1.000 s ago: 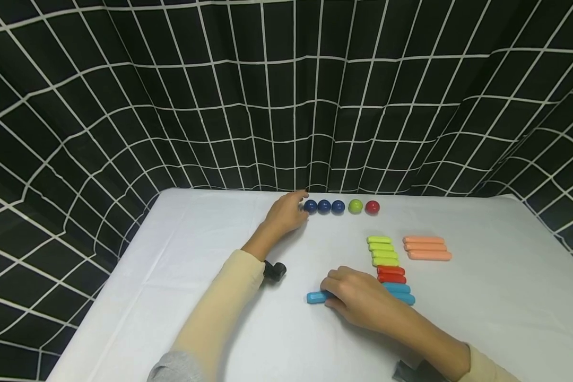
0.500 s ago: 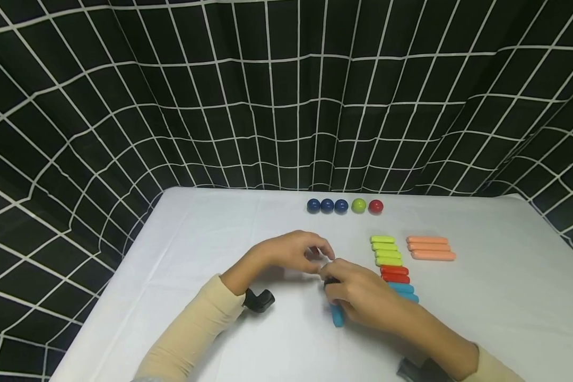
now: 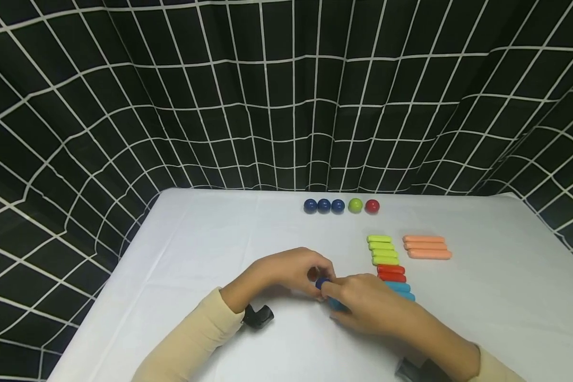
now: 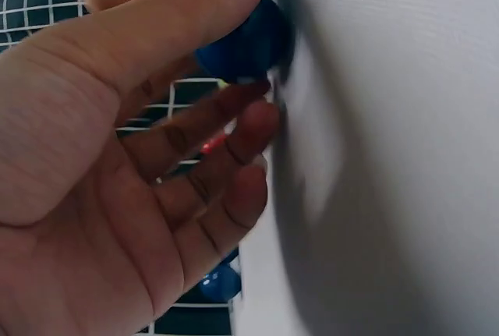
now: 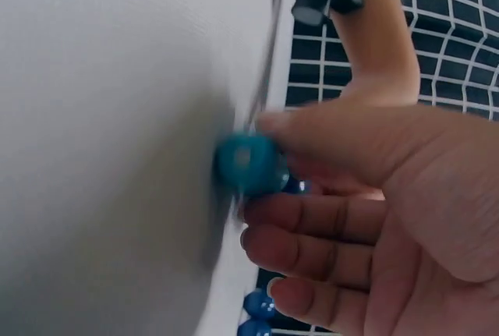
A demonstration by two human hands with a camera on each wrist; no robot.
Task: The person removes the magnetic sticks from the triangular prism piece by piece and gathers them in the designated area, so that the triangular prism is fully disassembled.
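Observation:
My left hand (image 3: 293, 271) pinches a dark blue ball (image 4: 248, 44) between thumb and fingers, close over the white table. In the head view that ball sits right at the tip of my right hand's fingers. My right hand (image 3: 367, 302) holds a light blue stick (image 5: 248, 160) between thumb and index finger, with its round end facing the right wrist camera. Most of the stick is hidden by the fingers in the head view. The stick's far end is right against the ball in the left wrist view. The other fingers of both hands are loosely bent.
A row of three dark blue balls (image 3: 324, 206), a green ball (image 3: 355, 205) and a red ball (image 3: 372, 206) lies at the back. Yellow-green sticks (image 3: 383, 250), red sticks (image 3: 391, 273), light blue sticks (image 3: 401, 291) and orange sticks (image 3: 427, 247) lie at right.
My left hand has come from the back row toward the front, to my right hand, with the dark blue ball. My right hand has turned the light blue stick from lying sideways.

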